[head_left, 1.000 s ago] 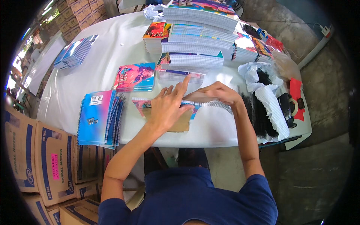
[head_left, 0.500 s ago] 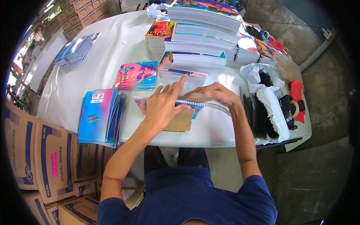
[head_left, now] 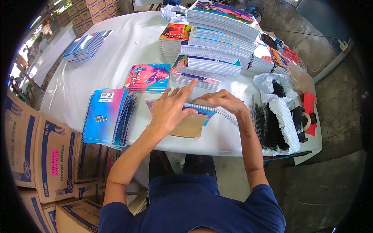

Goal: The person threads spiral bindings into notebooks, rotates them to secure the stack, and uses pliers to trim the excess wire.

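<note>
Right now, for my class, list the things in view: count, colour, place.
notebook: one, pink-blue, front centre
wire coil: one, silver, at notebook's right
cardboard: one, tan, front centre
notebook piles: three, blue and pink, left
page stacks: several, white-edged, far centre
loose coils: many, black, right
crumpled paper: several, white, right, far edge
tape roll: one, tan, right
flat sheet: one, red, right
boxes: many, brown, left
table: one, white, centre
sleeves: two, navy, bottom
left hand: one, bare, on notebook
right hand: one, bare, beside wire coil
</note>
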Available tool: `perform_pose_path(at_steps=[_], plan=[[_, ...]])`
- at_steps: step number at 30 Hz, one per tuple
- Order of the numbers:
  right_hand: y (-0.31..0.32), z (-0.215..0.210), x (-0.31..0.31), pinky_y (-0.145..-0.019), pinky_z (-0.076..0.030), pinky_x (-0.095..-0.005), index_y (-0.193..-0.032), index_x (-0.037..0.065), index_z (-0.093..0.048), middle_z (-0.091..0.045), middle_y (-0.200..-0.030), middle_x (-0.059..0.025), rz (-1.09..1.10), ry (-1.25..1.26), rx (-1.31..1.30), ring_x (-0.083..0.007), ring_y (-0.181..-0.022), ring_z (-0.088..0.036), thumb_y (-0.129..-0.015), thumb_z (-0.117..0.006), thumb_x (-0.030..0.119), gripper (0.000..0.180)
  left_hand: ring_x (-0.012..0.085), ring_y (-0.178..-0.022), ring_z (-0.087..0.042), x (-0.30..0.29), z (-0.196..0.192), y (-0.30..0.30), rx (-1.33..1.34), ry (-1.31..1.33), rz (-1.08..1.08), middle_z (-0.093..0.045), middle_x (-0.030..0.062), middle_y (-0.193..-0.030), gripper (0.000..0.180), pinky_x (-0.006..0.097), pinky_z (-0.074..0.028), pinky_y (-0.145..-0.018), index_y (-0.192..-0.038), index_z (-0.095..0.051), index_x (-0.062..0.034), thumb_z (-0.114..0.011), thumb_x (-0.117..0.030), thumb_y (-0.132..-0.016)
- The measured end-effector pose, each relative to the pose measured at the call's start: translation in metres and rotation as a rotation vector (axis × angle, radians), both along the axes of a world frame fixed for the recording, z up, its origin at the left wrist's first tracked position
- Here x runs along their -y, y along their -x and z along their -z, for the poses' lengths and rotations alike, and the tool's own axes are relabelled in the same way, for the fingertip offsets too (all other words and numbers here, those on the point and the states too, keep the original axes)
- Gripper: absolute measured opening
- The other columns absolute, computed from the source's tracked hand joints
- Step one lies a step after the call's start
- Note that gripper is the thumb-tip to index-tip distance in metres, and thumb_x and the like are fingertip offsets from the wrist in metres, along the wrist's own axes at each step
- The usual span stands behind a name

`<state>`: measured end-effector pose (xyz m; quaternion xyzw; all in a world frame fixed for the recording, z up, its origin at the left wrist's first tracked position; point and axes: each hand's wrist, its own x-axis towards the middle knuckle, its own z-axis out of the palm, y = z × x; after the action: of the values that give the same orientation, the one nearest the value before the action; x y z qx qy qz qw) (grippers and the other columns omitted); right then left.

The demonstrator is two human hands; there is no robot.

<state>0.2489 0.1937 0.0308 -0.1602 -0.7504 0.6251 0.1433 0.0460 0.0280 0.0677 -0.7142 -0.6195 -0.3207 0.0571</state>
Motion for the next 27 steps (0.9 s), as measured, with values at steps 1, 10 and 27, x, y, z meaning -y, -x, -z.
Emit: perform_pose_path(at_steps=[1, 10, 27], plan=[[-0.002, 0.006, -0.001, -0.091, -0.048, -0.0382, -0.106, -0.01, -0.065, -0.064, -0.112, -0.0201, 0.02, 0.179, -0.109, -0.0214, -0.103, -0.061, -0.085, -0.069, 0.032, 0.047, 0.0358, -0.109, -0.061, 0.002, 0.0, 0.001, -0.007, 0.004, -0.013, -0.065, 0.0174, -0.115, 0.097, 0.045, -0.048, -0.097, -0.147, -0.03, -0.0272, -0.08, -0.039, -0.066], [0.013, -0.007, 0.005, -0.102, -0.041, -0.0367, -0.115, -0.005, -0.064, -0.061, -0.122, -0.0199, -0.059, 0.526, -0.341, -0.0261, -0.116, -0.055, -0.085, -0.068, 0.034, 0.049, 0.032, -0.11, -0.061, 0.005, -0.002, 0.01, -0.034, -0.018, -0.066, -0.065, 0.0192, -0.113, 0.099, 0.049, -0.041, -0.102, -0.148, -0.029, -0.024, -0.08, -0.038, -0.065], [0.057, -0.01, 0.002, -0.096, -0.044, -0.0384, -0.102, -0.006, -0.068, -0.064, -0.117, -0.0184, -0.193, 0.181, -0.16, -0.026, -0.11, -0.058, -0.088, -0.067, 0.027, 0.035, 0.0429, -0.134, -0.035, 0.024, 0.006, 0.044, -0.014, -0.017, -0.244, -0.048, 0.0115, -0.141, 0.103, 0.06, -0.03, -0.106, -0.149, -0.026, -0.0204, -0.082, -0.036, -0.064]])
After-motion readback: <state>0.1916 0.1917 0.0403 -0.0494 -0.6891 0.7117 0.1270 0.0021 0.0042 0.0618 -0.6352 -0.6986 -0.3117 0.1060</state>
